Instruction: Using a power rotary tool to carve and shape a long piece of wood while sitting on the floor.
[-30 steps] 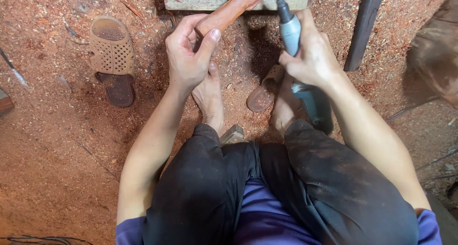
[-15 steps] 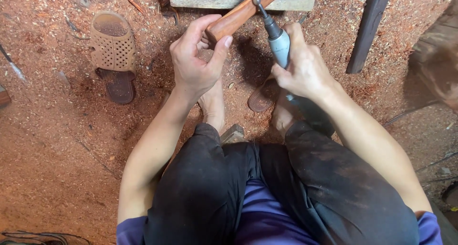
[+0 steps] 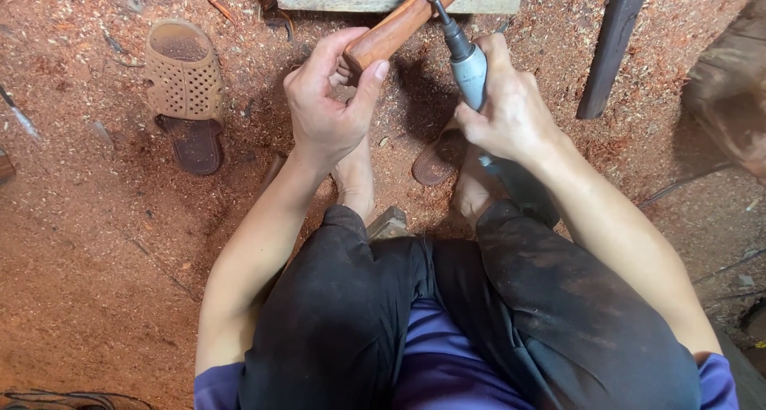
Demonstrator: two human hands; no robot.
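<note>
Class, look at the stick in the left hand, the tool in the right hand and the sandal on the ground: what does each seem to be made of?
Stick: reddish-brown wood, smooth, faint grain.
Rotary tool: grey body, probably plastic or metal; dark thin tip looks metal.
Sandal: tan, likely moulded rubber or plastic, with a perforated upper, dusted with sawdust.

**Both hands raised and closed, forearms extended over the knees**

The left hand is held forward with its fingers curled and the thumb pressed across from them. The right hand is clenched in a fist, knuckles up. Both forearms are stretched forward, bare below purple sleeves.
</note>
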